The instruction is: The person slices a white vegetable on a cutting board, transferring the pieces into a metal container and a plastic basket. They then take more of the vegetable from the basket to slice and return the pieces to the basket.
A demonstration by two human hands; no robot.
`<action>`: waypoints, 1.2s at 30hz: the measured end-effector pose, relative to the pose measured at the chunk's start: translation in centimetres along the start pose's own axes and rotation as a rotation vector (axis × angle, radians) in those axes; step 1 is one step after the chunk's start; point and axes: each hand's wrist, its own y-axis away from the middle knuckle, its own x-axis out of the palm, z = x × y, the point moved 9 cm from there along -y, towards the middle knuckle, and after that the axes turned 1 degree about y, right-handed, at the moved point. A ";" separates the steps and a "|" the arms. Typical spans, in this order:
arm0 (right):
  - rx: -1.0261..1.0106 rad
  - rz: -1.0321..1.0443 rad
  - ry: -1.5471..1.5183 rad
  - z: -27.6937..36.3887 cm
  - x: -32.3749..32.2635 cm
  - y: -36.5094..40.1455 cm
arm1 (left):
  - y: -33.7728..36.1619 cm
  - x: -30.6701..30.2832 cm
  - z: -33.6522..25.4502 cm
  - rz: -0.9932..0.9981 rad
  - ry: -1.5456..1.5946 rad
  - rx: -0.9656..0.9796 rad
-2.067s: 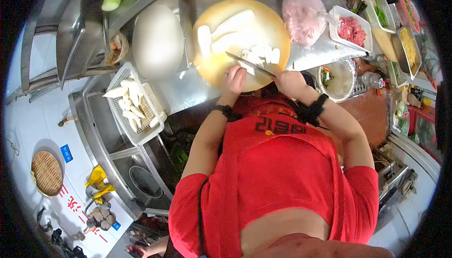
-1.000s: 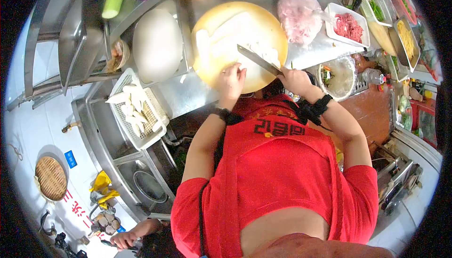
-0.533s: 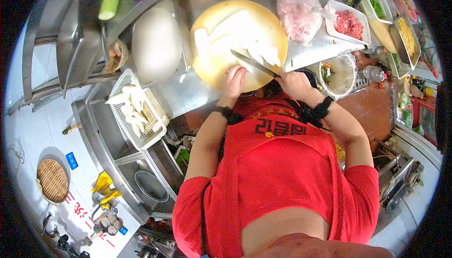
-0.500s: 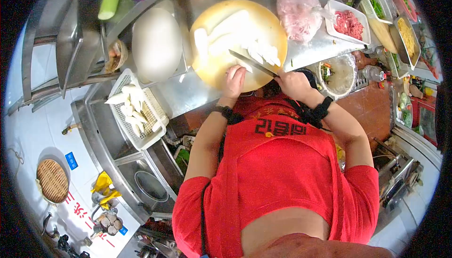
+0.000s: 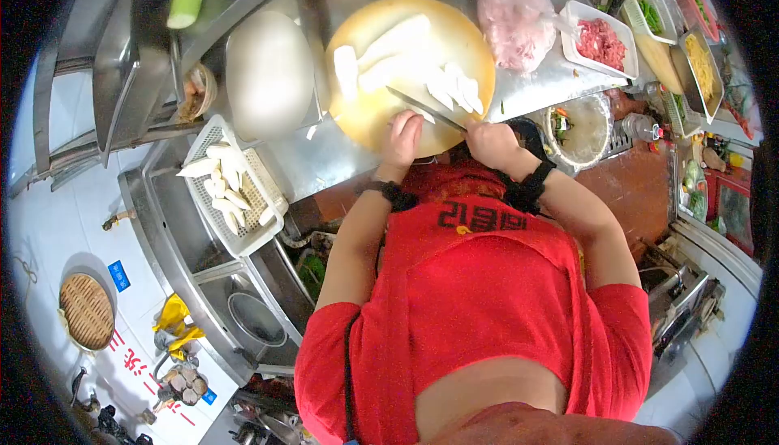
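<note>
A round yellow cutting board (image 5: 345, 23) carries long white vegetable pieces (image 5: 398, 43) and several cut slices (image 5: 453, 88), washed out by glare. My right hand (image 5: 492, 145) is closed around the handle of a knife (image 5: 428, 110), whose blade points up and left over the board's near part. My left hand (image 5: 402, 141) has its fingers curled at the board's near edge, just left of the blade. A small white vegetable piece (image 5: 424, 111) shows between these fingertips and the knife; its contact with the fingers is partly hidden.
A glare-whitened oval object (image 5: 270, 76) lies left of the board. Right of it are a knotted plastic bag (image 5: 518, 27) and a tray of chopped meat (image 5: 600, 43). A basket (image 5: 258, 230) holds peeled white vegetables by the sink. A scrap bucket (image 5: 580, 133) stands below the counter's right edge.
My right hand has shifted slightly left, bringing the knife and its tip left with it. My left hand stays at nearly the same spot beside the blade.
</note>
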 end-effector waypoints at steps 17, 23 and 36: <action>0.048 0.062 -0.038 0.1 -3.3 0.9 | -0.1 -0.2 -0.4 -0.041 -0.038 0.014; -0.013 0.019 -0.015 0.2 0.1 -0.2 | 0.1 0.0 -0.3 -0.028 -0.042 0.016; 0.024 0.080 -0.067 0.0 -2.9 1.5 | -0.1 -0.2 -0.4 -0.049 -0.055 0.040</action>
